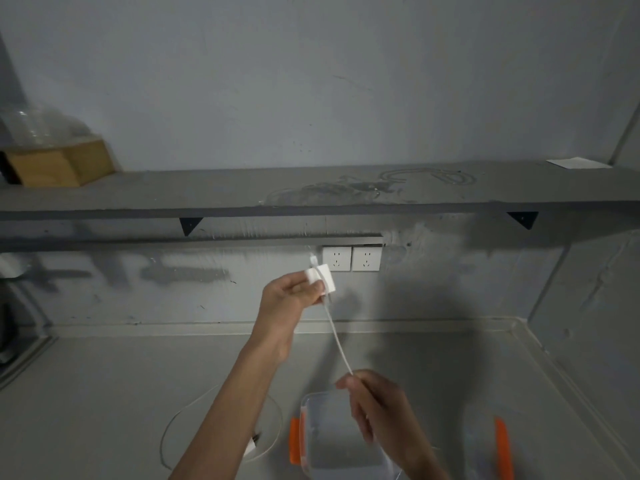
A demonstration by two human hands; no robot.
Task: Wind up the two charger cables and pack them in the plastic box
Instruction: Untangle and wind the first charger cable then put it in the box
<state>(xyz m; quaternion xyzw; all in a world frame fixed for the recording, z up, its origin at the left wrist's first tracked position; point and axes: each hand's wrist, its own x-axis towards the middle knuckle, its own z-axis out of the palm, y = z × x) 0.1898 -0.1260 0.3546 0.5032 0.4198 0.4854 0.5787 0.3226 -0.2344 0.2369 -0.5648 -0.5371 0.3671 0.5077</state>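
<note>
Left fingers (306,289) clamped on white charger (328,280), right fingers (348,383) pinching its cable (337,337), near plastic box (325,441)

Am counting: left hand (289,292) + right hand (374,407) = 2; charger (322,278) (251,448) x2; cable (337,337) (166,434) x2; box (305,403) x1; lid (502,445) x1; wall socket (336,258) (366,258) x2; shelf (207,192) x1, resting on bracket (189,225) (523,218) x2; wood block (59,164) x1; paper (575,163) x1; desk (104,393) x1.

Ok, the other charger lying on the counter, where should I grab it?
Probably by its white plug block, coming down from above with a pinch across its sides. It lies on the counter left of the plastic box, the one rigid part; its cable sprawls in a loose loop. Your left forearm partly hides it.
</note>
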